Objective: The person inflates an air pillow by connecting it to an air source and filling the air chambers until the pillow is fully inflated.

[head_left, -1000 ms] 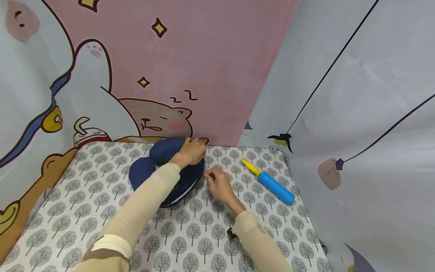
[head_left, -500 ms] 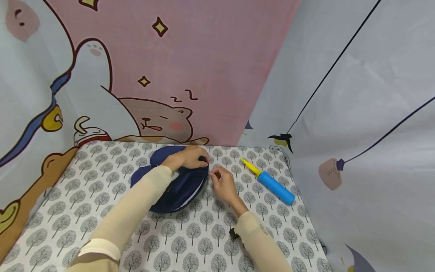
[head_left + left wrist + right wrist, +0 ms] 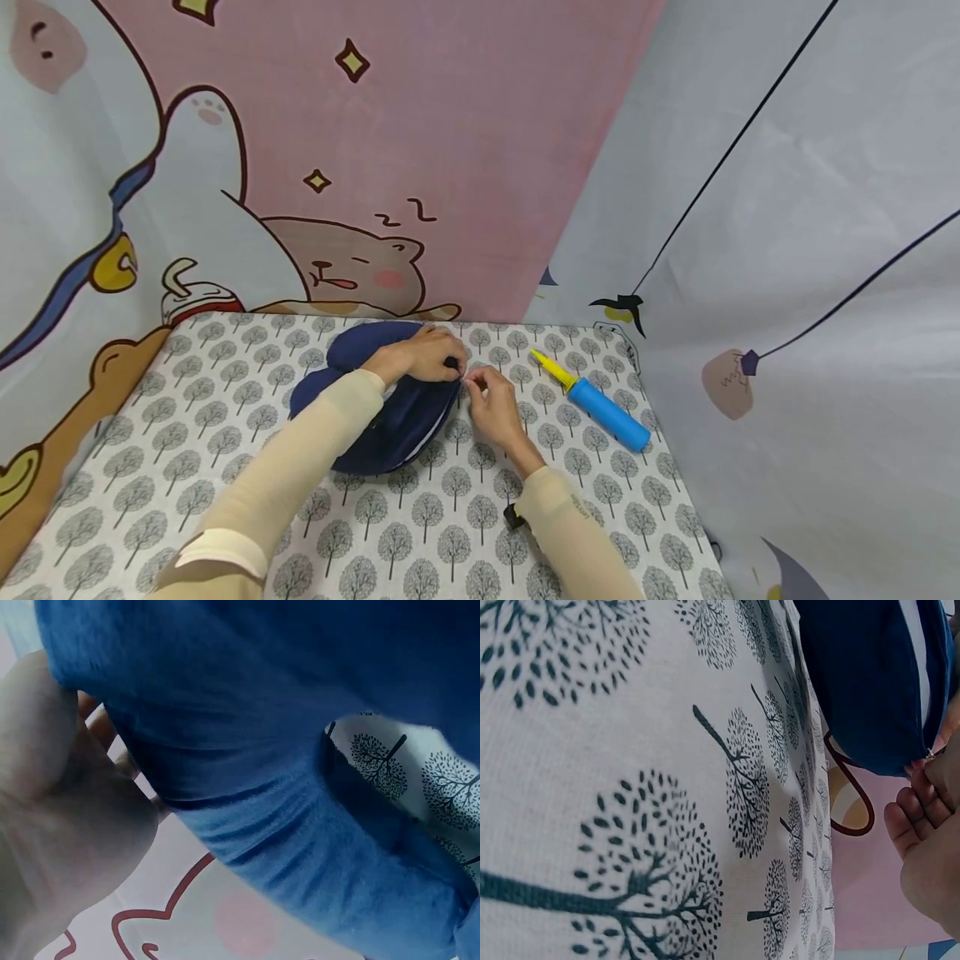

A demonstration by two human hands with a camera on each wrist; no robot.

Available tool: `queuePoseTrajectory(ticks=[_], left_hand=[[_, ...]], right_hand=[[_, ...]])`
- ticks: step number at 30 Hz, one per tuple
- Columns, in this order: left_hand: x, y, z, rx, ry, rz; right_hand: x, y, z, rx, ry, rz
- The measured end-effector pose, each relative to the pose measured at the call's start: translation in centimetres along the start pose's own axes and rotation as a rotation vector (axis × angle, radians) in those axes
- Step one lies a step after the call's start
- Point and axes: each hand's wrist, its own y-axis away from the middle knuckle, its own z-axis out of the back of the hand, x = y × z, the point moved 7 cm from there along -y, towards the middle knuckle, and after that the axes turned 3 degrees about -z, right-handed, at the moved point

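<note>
A navy blue U-shaped neck pillow (image 3: pixel 397 421) leans at the back of the cloth-covered table, and a partly open zip (image 3: pixel 917 660) with a white strip runs along its edge. My left hand (image 3: pixel 433 354) grips the pillow's right end; in the left wrist view, that hand (image 3: pixel 75 787) has its fingers behind the soft fabric. Close beside it, my right hand (image 3: pixel 491 404) pinches the zip pull (image 3: pixel 930 755) at the zip's end between thumb and finger. The fingertips of my left hand are partly hidden in the left wrist view.
To the right of the hands lies a blue hand pump (image 3: pixel 609 414) with a yellow nozzle. The table's tree-print cloth (image 3: pixel 420 542) meets a cartoon-print backdrop (image 3: pixel 480 167) behind and a grey-white one (image 3: pixel 810 250) at the right.
The pillow has tipped and come slightly nearer and to the right. My left hand has moved down along its edge towards the right hand, which has shifted a little right.
</note>
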Motion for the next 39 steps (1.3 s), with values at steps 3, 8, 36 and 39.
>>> queuePoseTrajectory(ticks=[3, 8, 36, 39], left_hand=[[-0.3, 0.1, 0.4, -0.025, -0.010, -0.012], [-0.3, 0.2, 0.9, -0.063, -0.035, -0.004], [0.3, 2.4, 0.7, -0.043, 0.069, -0.009], [-0.1, 2.3, 0.3, -0.026, 0.067, -0.015]], right_hand=[[0.1, 0.0, 0.0, 0.006, 0.012, 0.014], [0.4, -0.1, 0.0, 0.028, 0.007, 0.032], [1.1, 0.5, -0.2, 0.007, -0.026, 0.018], [0.9, 0.3, 0.1, -0.010, -0.012, 0.005]])
